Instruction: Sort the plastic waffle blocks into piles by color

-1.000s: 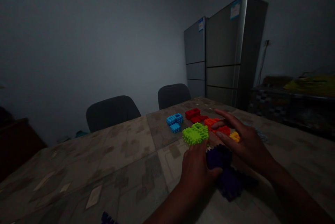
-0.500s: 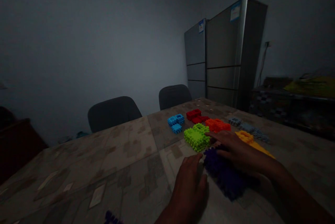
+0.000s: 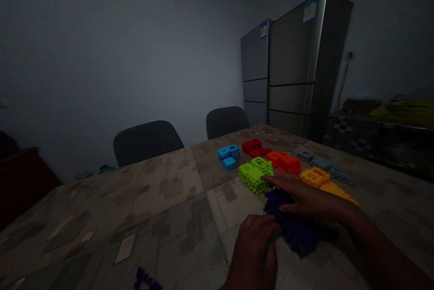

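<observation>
The right hand (image 3: 312, 204) has come down and now lies across the top of a dark purple interlocking plastic block cluster (image 3: 298, 235), which sits on the surface towards its near edge, right of centre. Its fingers (image 3: 281, 180) stretch forward and almost reach a lime-green block (image 3: 252, 177), while the thumb side lies against the purple cluster; they look loosely extended rather than clenched, though I cannot tell whether they grip it. The left hand (image 3: 256, 251) has dropped lower in the view, just beside the near side of the cluster, and is curled; its fingers are too dark to show whether they hold anything. With the right hand gone from above them, an orange-red block (image 3: 284, 162), a yellow-orange block (image 3: 314, 177) and a flat yellow piece (image 3: 335, 192) now lie uncovered beyond it, next to grey-blue pieces (image 3: 322, 163). Further along the surface sit a blue block (image 3: 228, 154) and a red block (image 3: 251, 145), each apart from the lime-green one. A small purple piece (image 3: 145, 279) lies at the near edge, well left of both hands. Two stainless refrigerators (image 3: 291, 68) stand beyond the far corner.
</observation>
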The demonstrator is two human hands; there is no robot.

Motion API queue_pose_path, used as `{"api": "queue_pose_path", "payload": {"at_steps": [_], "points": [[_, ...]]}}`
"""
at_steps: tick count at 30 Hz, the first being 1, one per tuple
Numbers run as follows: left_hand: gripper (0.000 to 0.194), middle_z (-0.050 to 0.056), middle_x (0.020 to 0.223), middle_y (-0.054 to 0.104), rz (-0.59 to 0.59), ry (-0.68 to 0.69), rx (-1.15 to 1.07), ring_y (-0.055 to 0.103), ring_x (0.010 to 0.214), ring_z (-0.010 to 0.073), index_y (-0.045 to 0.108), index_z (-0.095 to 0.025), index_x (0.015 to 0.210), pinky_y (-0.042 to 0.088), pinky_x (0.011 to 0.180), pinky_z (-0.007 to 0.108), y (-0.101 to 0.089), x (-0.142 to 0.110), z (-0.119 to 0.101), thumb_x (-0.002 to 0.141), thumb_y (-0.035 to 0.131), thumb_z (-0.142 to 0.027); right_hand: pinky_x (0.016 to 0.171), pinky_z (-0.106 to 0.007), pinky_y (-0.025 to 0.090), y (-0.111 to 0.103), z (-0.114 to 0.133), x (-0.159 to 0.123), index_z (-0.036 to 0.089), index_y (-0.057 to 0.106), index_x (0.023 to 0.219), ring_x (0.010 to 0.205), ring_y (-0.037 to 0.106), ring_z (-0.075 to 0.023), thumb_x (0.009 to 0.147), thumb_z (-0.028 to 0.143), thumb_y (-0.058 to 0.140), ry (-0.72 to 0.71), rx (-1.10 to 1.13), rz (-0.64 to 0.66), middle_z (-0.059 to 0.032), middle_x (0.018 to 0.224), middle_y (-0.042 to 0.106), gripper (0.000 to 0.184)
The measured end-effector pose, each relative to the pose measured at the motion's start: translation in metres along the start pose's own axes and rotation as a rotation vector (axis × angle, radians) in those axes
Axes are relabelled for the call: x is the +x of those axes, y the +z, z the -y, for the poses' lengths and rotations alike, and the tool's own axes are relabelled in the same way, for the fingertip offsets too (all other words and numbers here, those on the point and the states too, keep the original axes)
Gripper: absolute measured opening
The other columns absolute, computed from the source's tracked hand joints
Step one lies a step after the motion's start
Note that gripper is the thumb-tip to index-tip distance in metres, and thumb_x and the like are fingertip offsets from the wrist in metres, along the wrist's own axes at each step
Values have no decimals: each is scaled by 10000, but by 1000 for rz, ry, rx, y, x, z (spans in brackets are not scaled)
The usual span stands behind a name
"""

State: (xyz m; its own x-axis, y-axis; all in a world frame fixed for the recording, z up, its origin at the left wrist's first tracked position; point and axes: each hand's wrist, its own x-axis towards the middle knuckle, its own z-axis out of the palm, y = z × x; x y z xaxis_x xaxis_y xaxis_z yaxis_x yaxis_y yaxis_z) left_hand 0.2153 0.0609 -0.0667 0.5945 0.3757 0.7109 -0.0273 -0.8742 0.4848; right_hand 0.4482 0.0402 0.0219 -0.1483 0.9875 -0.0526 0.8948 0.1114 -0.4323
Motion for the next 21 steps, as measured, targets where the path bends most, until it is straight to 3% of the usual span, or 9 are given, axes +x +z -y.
{"api": "queue_pose_path", "payload": {"at_steps": [11,16,21], "points": [[599,114,1229,677,-11,24,22,623,1060,243,504,-218,1312,580,899,471,1,0,0,781,463,55,1230,-511,206,-6,4,-2,251,314,1593,1519,195,-329,808,221,698,-13,-11,27,-127,1647,254,874],[616,116,1253,675,15,-2,25,628,1088,245,513,-210,1316,577,930,473,-2,2,-2,761,474,55,1236,-533,149,-11,7,-7,263,330,1586,1529,142,-337,772,189,696,-11,29,76,-113,1670,175,895],[639,122,1278,659,38,-25,29,617,1146,251,517,-218,1325,559,968,482,-1,-1,0,748,482,56,1213,-532,245,-15,-1,-12,275,415,1551,1467,324,-349,794,259,678,-78,72,7,-83,1589,393,802]]}}
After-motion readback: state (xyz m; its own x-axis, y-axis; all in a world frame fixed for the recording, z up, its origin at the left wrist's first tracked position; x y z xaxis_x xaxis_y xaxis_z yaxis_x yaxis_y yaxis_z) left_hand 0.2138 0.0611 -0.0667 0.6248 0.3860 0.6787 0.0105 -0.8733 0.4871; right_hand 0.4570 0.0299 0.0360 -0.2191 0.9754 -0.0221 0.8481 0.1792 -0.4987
